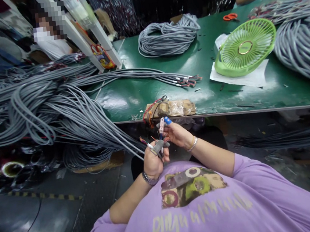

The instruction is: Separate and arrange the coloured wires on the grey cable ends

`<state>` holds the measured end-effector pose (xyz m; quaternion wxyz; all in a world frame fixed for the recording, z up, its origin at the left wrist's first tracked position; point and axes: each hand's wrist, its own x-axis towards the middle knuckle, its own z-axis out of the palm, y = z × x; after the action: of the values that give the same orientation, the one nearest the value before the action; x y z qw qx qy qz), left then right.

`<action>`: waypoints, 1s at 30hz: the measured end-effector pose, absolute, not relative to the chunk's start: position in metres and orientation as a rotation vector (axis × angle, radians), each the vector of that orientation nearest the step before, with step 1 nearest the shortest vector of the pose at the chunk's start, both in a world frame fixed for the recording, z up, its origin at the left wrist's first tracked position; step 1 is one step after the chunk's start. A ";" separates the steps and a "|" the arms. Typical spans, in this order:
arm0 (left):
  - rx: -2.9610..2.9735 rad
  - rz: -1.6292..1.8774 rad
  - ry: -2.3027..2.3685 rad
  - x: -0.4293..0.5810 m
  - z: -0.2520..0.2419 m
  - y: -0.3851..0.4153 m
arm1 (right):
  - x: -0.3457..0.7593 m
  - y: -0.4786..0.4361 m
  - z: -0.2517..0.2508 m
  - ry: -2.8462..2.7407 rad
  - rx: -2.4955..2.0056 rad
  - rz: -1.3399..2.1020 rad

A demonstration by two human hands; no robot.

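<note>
My left hand [153,163], with a grey covering on a finger, is closed around the end of a grey cable whose thin coloured wires fan out. Close beside it, my right hand [177,134] pinches a small white connector-like piece [161,125] with dark blue wires below it. A blue cover sits on one right fingertip. Both hands are in front of my lap, just below the table edge. Where the wires pass between my fingers is partly hidden. Many grey cables [88,112] run from the left towards my left hand.
The green table [131,105] carries a wooden block [171,108] with wires at its edge, coiled grey cable [166,39], stripped cable ends [187,80], a green fan [244,47] on paper, and orange scissors [230,17]. A white post [99,37] stands left. Other people sit across and far left.
</note>
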<state>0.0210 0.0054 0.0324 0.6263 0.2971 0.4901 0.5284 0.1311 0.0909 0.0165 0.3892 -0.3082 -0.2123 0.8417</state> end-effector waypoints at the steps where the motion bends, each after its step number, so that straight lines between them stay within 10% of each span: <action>1: 0.678 1.212 1.125 0.021 0.032 0.006 | 0.130 0.091 0.017 -0.534 -0.816 2.115; 30: 0.764 1.195 1.143 0.022 0.028 0.001 | 0.135 0.091 0.009 -0.387 -0.562 2.330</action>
<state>0.0218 0.0015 0.0280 0.6131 0.3313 0.4956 0.5184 0.1349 0.0910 0.0095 0.3492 -0.2169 -0.1495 0.8993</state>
